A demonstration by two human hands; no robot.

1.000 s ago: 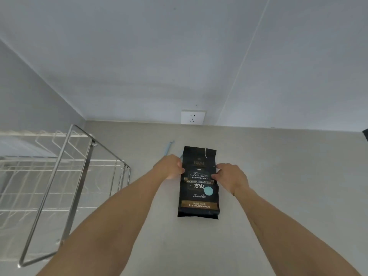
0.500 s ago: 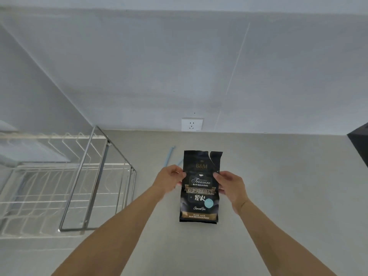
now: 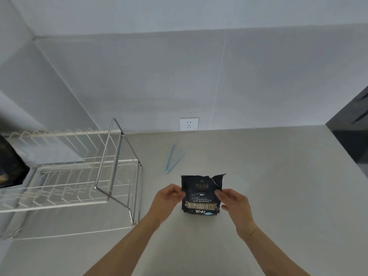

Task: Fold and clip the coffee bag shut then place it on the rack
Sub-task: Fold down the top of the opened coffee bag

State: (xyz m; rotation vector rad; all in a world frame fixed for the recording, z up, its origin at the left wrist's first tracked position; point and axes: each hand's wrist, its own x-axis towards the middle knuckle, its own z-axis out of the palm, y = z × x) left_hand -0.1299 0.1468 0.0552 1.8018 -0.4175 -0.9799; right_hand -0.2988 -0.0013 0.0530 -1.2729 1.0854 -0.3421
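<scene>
A black coffee bag [image 3: 201, 196] with gold lettering stands tilted on the grey counter, its torn top edge open and ragged. My left hand [image 3: 167, 201] pinches its left edge and my right hand [image 3: 234, 204] pinches its right edge, both at about mid height. The bag's lower part is hidden behind its own front. A pale blue bag clip [image 3: 172, 159] lies open on the counter just beyond the bag. A wire rack [image 3: 83, 176] with a steel frame stands to the left.
A wall socket [image 3: 189, 123] sits on the back wall above the counter. A dark cabinet [image 3: 352, 140] borders the counter at the right. A dark object [image 3: 10, 168] shows at the far left beside the rack.
The bag has been raised from lying flat to standing up, held by both hands. The view has tilted down, so the rack and clip show more fully.
</scene>
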